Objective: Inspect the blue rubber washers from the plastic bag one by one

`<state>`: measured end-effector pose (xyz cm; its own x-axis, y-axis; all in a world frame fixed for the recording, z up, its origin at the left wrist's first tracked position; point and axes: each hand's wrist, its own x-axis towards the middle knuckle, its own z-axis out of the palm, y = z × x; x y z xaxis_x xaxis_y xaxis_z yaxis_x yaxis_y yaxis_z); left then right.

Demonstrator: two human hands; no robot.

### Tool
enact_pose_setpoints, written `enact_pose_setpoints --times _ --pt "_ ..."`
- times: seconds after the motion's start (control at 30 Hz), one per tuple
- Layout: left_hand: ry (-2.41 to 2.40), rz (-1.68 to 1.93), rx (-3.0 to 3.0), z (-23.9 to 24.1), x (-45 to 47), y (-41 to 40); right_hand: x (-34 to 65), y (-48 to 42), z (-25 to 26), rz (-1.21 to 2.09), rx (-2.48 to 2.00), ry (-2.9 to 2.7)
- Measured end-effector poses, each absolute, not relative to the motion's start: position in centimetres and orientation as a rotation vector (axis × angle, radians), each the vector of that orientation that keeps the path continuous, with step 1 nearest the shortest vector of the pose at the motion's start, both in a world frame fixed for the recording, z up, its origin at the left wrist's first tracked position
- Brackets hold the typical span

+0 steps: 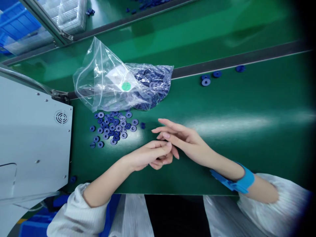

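Observation:
My left hand point(159, 154) is closed over the green tabletop, its fingers curled under and the thumb on top. What it holds, if anything, is hidden. Close against it is my right hand point(186, 138), with fingers stretched out to the left and its thumb meeting the left hand's thumb; I see nothing held in it. Left of the hands lies a loose spread of small blue-purple ring-shaped parts point(112, 127). Behind them rests a clear zip bag point(95, 79), part filled with more of these blue parts point(154, 82). A blue band point(243, 182) circles my right wrist.
Several blue rings point(205, 82) lie along the table's back edge, right of the bag. A grey-white machine housing point(37, 131) borders the left side. Beyond the dark rail point(237, 61) are stacked clear trays point(71, 16) and a blue basket point(18, 24).

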<state>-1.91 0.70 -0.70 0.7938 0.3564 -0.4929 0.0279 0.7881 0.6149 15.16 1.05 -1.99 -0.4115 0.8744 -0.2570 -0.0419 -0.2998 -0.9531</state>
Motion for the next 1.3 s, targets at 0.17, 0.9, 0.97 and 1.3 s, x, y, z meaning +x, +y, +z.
enact_pose_setpoints --times 0.17,0.9,0.97,1.3 --pt "0.536 0.245 0.512 -1.4 -2.0 1.0 15.4 0.6 -1.6 1.432 -1.068 -1.452" --pt "0.556 0.367 0.303 -2.2 -1.7 0.8 15.0 -0.8 -2.1 0.653 -0.845 -2.2" --pt "0.586 0.378 0.328 -1.9 -1.8 0.8 15.3 -0.5 -1.5 0.83 -0.884 -2.044" --pt "0.426 0.199 0.68 -1.1 -2.8 1.2 16.5 -0.1 -0.1 1.613 -0.846 -1.463"
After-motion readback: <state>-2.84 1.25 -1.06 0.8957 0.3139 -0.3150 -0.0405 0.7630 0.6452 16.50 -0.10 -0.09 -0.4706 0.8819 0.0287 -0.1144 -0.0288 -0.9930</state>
